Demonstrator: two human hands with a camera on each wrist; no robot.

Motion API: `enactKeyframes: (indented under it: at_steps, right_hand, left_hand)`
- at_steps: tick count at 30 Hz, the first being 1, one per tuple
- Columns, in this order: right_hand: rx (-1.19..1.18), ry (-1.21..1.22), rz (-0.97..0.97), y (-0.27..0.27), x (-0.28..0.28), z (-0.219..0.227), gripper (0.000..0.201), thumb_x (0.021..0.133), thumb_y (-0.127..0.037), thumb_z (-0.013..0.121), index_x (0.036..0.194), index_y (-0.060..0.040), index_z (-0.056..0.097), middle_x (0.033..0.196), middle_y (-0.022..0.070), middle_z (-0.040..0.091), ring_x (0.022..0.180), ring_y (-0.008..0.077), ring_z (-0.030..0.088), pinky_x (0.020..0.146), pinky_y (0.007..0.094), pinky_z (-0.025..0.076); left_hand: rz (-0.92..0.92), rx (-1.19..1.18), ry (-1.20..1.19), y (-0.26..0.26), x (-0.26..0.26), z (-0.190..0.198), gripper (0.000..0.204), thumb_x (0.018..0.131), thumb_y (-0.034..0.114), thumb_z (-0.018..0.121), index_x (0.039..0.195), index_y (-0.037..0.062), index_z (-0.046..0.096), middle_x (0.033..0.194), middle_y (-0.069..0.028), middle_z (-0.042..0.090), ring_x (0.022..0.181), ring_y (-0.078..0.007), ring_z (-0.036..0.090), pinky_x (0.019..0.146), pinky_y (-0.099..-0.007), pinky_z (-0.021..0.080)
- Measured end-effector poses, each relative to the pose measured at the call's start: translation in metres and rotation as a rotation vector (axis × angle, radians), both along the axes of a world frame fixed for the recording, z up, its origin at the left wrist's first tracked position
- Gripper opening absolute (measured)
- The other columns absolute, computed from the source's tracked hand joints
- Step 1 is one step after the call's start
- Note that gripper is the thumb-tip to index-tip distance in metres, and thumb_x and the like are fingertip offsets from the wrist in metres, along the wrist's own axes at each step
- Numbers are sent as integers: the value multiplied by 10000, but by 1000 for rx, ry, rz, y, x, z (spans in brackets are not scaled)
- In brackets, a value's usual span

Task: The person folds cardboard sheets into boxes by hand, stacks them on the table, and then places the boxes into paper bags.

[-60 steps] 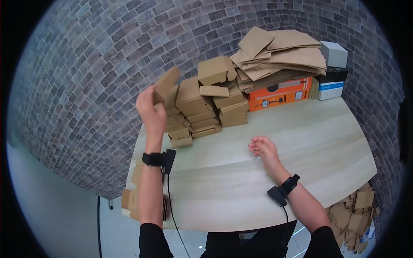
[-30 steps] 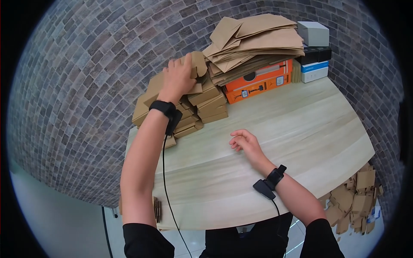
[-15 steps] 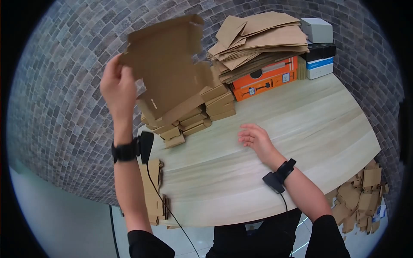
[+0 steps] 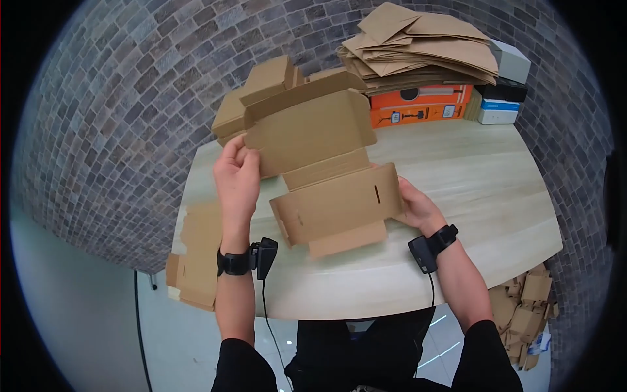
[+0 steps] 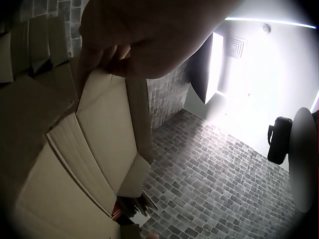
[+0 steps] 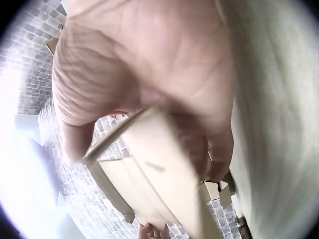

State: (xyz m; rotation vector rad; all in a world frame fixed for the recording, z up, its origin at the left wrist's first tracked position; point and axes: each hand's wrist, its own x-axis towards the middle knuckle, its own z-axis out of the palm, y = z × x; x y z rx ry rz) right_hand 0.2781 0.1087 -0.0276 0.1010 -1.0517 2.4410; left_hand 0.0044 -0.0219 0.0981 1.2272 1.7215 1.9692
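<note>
An unfolded brown cardboard box (image 4: 326, 202) hangs over the table between both hands, its lid panel tilted up at the back and its slotted panel toward the person. At the lid's left edge my left hand (image 4: 238, 179) pinches the cardboard between thumb and fingers. My right hand (image 4: 421, 206) holds the right side flap of the nearer panel. From the right wrist, the cardboard (image 6: 167, 179) runs between the thumb and the fingers, which are partly hidden behind it. The left wrist view shows creased panels (image 5: 104, 124) below the left hand.
Closed cardboard boxes (image 4: 271, 78) are stacked at the back left of the table (image 4: 483, 196). Brown paper envelopes (image 4: 424, 55) lie on orange boxes (image 4: 421, 114) at the back. Flat cardboard (image 4: 199, 255) lies at the left edge; a cardboard pile (image 4: 526, 313) is on the floor right.
The left hand has taken an opened box from the stacks and brought it down and toward the middle. The right hand, earlier idle over the table, now holds its right flap.
</note>
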Motion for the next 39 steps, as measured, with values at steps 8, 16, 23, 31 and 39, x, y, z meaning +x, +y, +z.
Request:
enactKeyframes:
  at_steps: [8, 16, 23, 31, 39]
  right_hand:
    - [212, -342, -225, -6, -11, 11, 664, 808, 49, 530, 1451, -4, 374, 1312, 91, 566, 1175, 166, 567, 1007, 317, 453]
    - [122, -441, -367, -3, -9, 4, 522, 828, 58, 538, 1338, -40, 485, 1182, 50, 606, 1061, 152, 601, 932, 312, 496]
    - [129, -336, -334, -6, -15, 4, 329, 964, -93, 564, 1285, -53, 504, 1133, 49, 617, 1006, 141, 618, 871, 279, 531]
    - [-287, -150, -146, 3, -9, -1, 674, 761, 72, 410, 1431, 21, 371, 1338, 180, 516, 1223, 283, 542, 1045, 386, 461]
    - [-288, -134, -134, 2, -11, 0, 772, 670, 64, 405, 1441, 27, 365, 1341, 188, 495, 1231, 296, 519, 1075, 388, 429]
  left_hand:
    - [-235, -22, -124, -25, -11, -60, 346, 1018, 183, 517, 1306, -8, 510, 1194, -97, 641, 1078, -197, 633, 888, -313, 532]
    - [-832, -193, -652, -31, -4, -97, 532, 992, 316, 575, 1412, 26, 424, 1377, -98, 529, 1210, -165, 550, 988, -328, 476]
    - [-629, -264, -443, -20, 19, -112, 566, 909, 43, 623, 1432, 42, 406, 1346, -41, 519, 1191, -123, 511, 966, -292, 458]
    - [-680, -46, -681, -16, 13, -121, 517, 904, -1, 511, 1398, 89, 385, 1214, -31, 533, 1084, -154, 580, 938, -298, 496]
    - [-738, -13, -1025, -17, 10, -117, 646, 749, -109, 410, 1370, 69, 407, 1253, -79, 521, 1095, -180, 583, 877, -287, 537]
